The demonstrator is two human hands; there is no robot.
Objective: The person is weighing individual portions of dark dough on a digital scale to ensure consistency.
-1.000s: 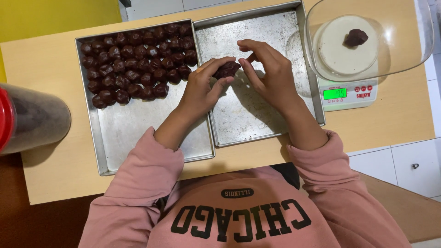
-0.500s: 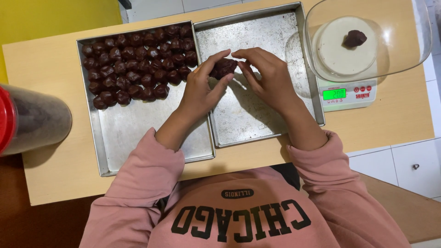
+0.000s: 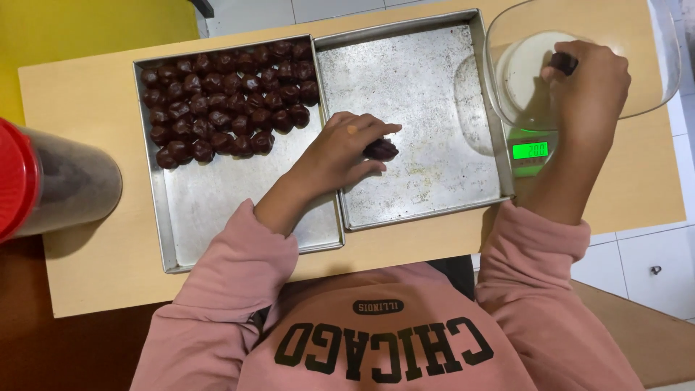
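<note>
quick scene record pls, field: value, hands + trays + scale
left hand: grip on a dark brown lump, low over the right tray
right hand: in the clear bowl, fingers on a small dark piece
left tray: rows of dark brown balls in its far half
scale: under the bowl, green display lit
table: light wood
red-lidded container: at the left edge

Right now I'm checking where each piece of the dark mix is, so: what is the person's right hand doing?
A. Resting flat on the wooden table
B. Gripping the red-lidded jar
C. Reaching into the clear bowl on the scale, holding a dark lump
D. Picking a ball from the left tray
C: the right hand is inside the clear bowl on the scale, fingers pinching a dark lump.
</note>
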